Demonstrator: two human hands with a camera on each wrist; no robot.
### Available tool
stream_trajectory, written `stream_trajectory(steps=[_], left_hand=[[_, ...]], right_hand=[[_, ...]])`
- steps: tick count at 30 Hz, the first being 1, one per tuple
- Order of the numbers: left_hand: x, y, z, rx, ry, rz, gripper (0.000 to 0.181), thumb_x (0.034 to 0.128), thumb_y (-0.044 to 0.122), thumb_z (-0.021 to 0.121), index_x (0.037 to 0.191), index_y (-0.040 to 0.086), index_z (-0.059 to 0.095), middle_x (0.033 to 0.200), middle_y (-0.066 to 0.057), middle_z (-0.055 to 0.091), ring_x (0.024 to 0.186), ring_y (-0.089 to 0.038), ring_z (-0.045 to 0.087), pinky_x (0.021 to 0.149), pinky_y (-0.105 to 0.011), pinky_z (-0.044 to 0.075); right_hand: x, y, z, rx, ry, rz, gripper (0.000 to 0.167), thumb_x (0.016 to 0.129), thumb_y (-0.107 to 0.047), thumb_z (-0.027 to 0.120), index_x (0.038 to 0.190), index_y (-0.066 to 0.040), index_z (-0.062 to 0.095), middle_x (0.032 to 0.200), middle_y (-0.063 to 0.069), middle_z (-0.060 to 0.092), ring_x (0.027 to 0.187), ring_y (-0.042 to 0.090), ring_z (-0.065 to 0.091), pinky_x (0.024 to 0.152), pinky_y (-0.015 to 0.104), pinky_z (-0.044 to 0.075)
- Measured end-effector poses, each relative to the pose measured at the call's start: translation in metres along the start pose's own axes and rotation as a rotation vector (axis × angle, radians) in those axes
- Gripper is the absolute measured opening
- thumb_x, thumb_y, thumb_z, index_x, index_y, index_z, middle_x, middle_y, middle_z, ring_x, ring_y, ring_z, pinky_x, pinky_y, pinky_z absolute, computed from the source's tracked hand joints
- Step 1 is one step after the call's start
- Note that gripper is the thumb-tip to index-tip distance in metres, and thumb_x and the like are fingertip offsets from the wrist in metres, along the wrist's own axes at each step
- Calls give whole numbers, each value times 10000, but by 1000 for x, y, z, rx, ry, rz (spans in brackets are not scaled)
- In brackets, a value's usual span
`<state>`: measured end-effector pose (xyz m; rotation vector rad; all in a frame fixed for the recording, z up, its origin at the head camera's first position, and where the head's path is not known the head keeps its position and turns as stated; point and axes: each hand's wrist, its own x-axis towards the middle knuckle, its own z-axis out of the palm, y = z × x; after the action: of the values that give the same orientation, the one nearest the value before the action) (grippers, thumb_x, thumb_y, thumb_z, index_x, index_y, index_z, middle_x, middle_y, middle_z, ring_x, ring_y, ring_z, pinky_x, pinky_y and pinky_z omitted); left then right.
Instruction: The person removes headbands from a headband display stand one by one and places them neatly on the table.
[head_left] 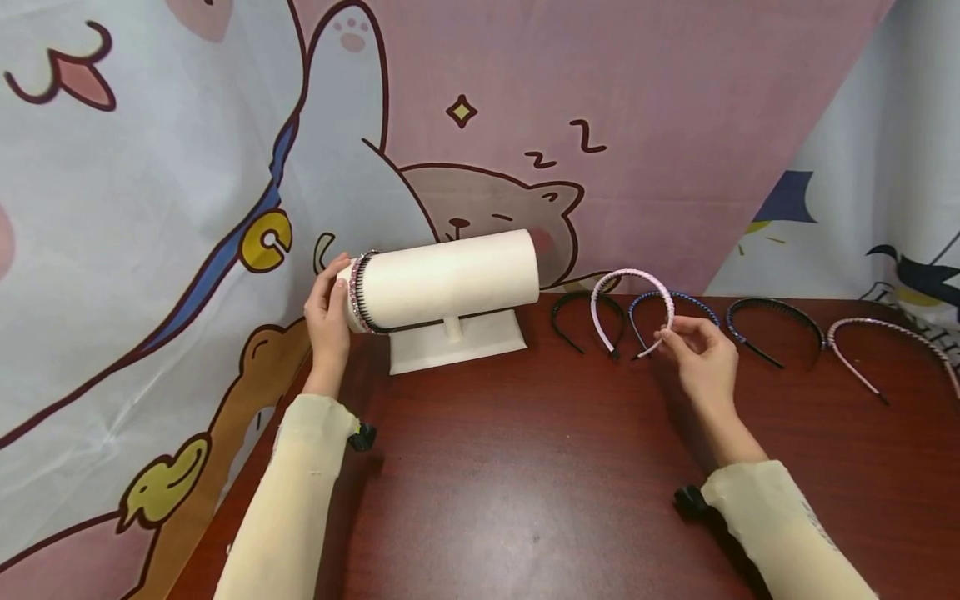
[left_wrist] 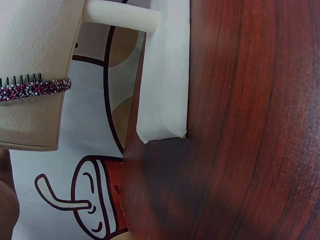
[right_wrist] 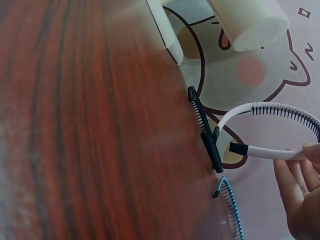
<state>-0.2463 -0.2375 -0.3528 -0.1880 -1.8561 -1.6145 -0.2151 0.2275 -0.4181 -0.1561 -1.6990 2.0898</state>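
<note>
A cream cylindrical headband stand (head_left: 457,279) on a flat base (head_left: 459,347) stands at the table's back left. Around the cylinder's left end sits a sparkly pink-and-dark toothed headband (left_wrist: 32,90). My left hand (head_left: 328,318) holds that end, the thumb on the front beside the headband; its other fingers are partly hidden. Between thumb and fingers, my right hand (head_left: 705,358) pinches one arm of a pale pink wrapped headband (right_wrist: 270,107). That headband is upright with its loop on top, to the right of the stand. Black teeth line its inner side.
Along the table's back edge lie a black headband (head_left: 567,335), a blue headband (head_left: 636,327), a dark headband (head_left: 780,305) and a pink twisted headband (head_left: 892,323). A cartoon-printed cloth (head_left: 637,100) hangs right behind. The brown wooden table (head_left: 525,483) extends in front.
</note>
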Motion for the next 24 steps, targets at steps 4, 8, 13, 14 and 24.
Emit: stream_trajectory(steps=[4,8,13,14,24], left_hand=[[0,1,0,3,3,-1,350,1006,83,483,1309,-41,607,1431,-151,581,1368,-203,515,1087,-214,378],[-1,2,0,8,2,-3,349,1007,85,481,1307,-39,609,1434,-148,579,1371,-202,512,1084,-214,379],[-2,3,0,7,1,-8,350,1008,89,481,1310,-33,610,1438,-139,578,1369,-200,514,1081,-214,380],[-2,3,0,7,2,-9,351,1008,90,481,1311,-33,609,1438,-140,578,1368,-197,515,1081,-214,381],[-1,2,0,-4,1,-2,351,1003,81,483,1307,-37,612,1436,-145,578,1370,-203,514,1088,-212,376]], right_hand=[[-1,0,-4,36,-27,32,225,866,152,627,890,-64,685,783,-30,736,693,44,724,630,172,567],[-4,-1,-8,69,-69,35,248,877,166,598,899,-64,687,796,-15,739,702,49,732,640,184,570],[-2,8,-20,79,-113,23,232,885,154,600,935,-51,696,841,-24,750,725,51,743,659,194,569],[-1,10,-23,80,-123,21,226,886,148,603,945,-48,700,854,-28,754,730,53,745,662,195,569],[0,12,-48,56,-228,53,168,910,65,630,1044,-5,703,904,-62,769,765,64,755,688,202,570]])
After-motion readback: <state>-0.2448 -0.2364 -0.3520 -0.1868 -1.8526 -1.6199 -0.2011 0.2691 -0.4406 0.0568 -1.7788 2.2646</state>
